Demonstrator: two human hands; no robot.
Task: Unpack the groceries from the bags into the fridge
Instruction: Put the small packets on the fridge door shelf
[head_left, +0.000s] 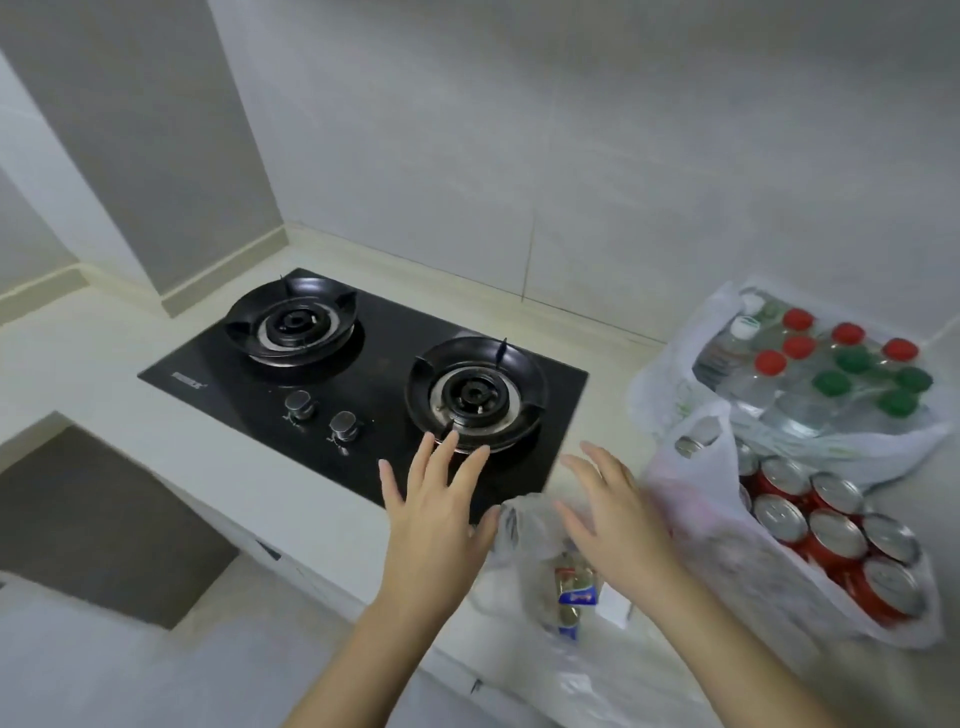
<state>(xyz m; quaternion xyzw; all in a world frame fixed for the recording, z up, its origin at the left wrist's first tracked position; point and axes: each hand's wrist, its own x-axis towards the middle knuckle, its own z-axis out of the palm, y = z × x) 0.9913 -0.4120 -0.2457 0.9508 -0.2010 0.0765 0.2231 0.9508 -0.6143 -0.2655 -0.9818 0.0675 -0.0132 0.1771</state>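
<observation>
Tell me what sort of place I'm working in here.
Most likely a home kitchen: a two-burner gas stove is set into a pale counter against tiled walls, and plastic bags of drink cans and bottles sit on the counter beside it.

Both forearms (363, 665) run off the bottom edge, the packet (574, 592) in the near bag (524, 519) is blurred behind plastic, its label unreadable, the can bag (696, 509) veils several cans (836, 535), and the hob (374, 358) brand mark (189, 387) is too small to read.
</observation>
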